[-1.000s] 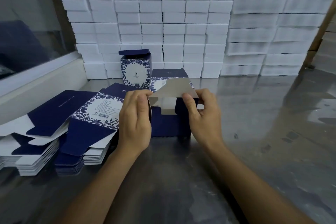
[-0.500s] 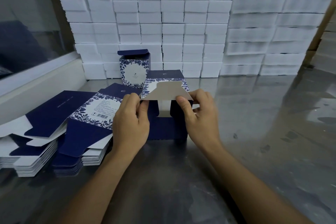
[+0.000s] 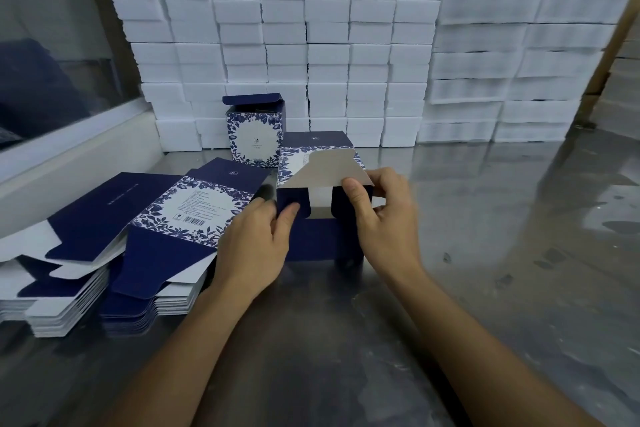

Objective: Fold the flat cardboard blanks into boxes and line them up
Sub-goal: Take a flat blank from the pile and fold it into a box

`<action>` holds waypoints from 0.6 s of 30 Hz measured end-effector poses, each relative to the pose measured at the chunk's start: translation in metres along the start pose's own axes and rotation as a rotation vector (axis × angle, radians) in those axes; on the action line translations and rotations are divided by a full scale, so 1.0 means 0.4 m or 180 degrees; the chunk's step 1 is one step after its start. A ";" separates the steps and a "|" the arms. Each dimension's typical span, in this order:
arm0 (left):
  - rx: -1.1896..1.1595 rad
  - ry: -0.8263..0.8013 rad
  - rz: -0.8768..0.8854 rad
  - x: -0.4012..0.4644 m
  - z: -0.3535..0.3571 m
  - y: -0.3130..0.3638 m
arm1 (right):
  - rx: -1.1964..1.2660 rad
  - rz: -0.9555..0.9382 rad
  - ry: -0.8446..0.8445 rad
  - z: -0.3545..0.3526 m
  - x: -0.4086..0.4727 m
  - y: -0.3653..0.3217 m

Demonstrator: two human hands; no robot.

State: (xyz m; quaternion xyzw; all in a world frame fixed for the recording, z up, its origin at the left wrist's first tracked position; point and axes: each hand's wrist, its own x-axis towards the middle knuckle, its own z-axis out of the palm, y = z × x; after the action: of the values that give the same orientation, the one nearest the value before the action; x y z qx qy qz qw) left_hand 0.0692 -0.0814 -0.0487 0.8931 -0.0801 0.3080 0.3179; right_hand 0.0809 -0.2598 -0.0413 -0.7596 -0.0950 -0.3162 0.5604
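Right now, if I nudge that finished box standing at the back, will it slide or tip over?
The finished box is thin card and looks hollow, so probably very light; it would likely slide on the smooth metal table. It stands taller than wide with its lid raised, so a high push might tip it.

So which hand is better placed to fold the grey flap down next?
Probably the right hand: its thumb already pinches the grey flap at its corner. The left hand holds a blue side flap lower on the box.
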 end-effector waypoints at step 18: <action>0.0450 -0.0603 -0.0154 -0.008 0.004 -0.007 | 0.0064 0.0109 0.0019 -0.006 0.002 -0.006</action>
State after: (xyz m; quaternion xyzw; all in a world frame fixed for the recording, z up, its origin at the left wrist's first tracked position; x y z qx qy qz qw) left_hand 0.0685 -0.0802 -0.0531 0.9401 -0.0663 0.2193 0.2524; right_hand 0.0796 -0.2612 -0.0385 -0.7544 -0.0835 -0.3078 0.5737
